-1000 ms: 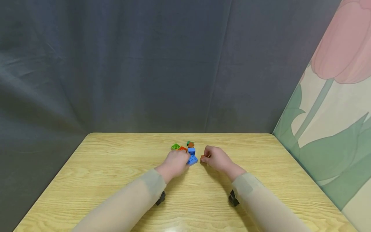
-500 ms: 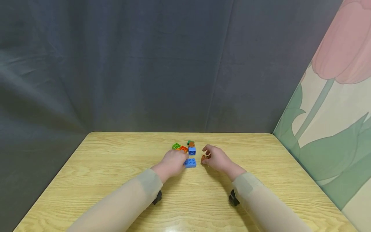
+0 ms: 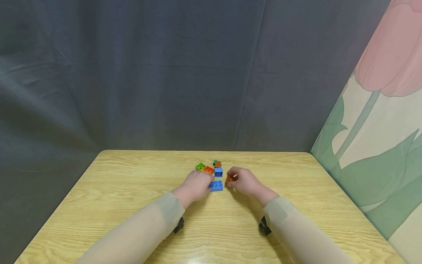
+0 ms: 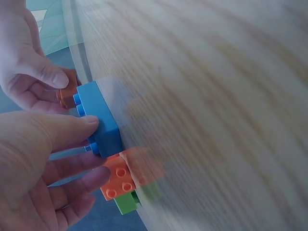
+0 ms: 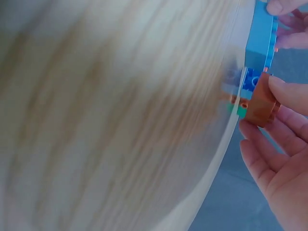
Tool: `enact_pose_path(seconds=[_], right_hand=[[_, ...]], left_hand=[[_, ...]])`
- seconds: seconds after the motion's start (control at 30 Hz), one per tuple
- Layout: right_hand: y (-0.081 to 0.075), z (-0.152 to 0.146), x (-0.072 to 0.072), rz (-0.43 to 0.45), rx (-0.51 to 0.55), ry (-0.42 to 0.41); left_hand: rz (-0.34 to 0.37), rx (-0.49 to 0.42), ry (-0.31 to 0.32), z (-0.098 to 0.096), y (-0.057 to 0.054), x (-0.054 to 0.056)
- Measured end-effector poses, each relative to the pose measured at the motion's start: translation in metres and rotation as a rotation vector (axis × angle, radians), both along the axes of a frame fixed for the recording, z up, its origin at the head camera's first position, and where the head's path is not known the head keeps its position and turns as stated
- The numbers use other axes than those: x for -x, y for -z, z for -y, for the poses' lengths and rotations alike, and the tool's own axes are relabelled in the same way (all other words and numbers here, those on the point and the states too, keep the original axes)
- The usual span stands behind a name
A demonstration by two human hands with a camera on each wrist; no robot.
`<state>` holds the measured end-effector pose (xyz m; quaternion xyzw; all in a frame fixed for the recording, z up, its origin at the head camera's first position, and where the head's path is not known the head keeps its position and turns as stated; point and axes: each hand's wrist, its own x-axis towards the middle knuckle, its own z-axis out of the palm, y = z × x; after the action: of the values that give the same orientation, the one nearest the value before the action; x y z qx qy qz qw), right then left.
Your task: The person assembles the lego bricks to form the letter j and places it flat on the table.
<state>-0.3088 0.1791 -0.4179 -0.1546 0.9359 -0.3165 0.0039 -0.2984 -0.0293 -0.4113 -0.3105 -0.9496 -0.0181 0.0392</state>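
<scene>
Here the left hand (image 3: 196,184) pinches a long, studded blue plastic brick (image 4: 100,118), thumb tip on its near edge, fingers round its left end. Over on the right, the right hand (image 3: 246,180) grips a studded rust-brown plastic brick (image 5: 261,103) between thumb and fingertips, just beside the blue one's right end; whether it touches the wooden table (image 3: 217,231) is hard to tell. Beyond sits a smaller blue plastic block (image 3: 218,172).

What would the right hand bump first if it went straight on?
Leading with the brown brick it pinches, the right hand would probably meet the small blue brick first; the larger blue brick lies nearby and depth is unclear.
</scene>
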Motion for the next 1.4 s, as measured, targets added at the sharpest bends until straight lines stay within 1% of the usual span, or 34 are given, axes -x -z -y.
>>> enact_pose_path(seconds=[0.17,0.23,0.37,0.47,0.67,0.8,0.93,1.17,1.4], right_hand=[[-0.002,0.006,-0.001,-0.053,0.021,-0.026],[-0.002,0.007,-0.001,-0.061,0.034,-0.034],[-0.002,0.011,-0.002,-0.05,0.052,-0.047],[-0.002,0.012,-0.003,-0.034,0.06,-0.056],[-0.003,0.014,-0.005,-0.022,0.077,-0.11],[-0.003,0.015,-0.005,-0.014,0.07,-0.134],[-0.002,0.016,-0.004,-0.002,0.055,-0.138],[-0.006,0.017,-0.007,-0.021,0.037,-0.165],[-0.008,0.018,-0.007,-0.037,0.021,-0.168]], left_hand=[[0.004,-0.012,0.006,-0.001,0.0,0.0],[0.01,-0.018,0.003,-0.001,0.0,0.001],[0.005,-0.031,0.007,-0.001,0.002,0.002],[0.004,-0.037,0.008,0.0,0.001,0.0],[0.011,-0.034,0.004,0.0,0.0,-0.001],[0.006,-0.031,0.004,0.0,0.001,0.0],[0.007,-0.038,0.002,0.0,0.002,0.001],[0.006,-0.042,-0.002,0.001,0.004,0.002],[-0.003,-0.056,0.004,0.002,0.004,0.002]])
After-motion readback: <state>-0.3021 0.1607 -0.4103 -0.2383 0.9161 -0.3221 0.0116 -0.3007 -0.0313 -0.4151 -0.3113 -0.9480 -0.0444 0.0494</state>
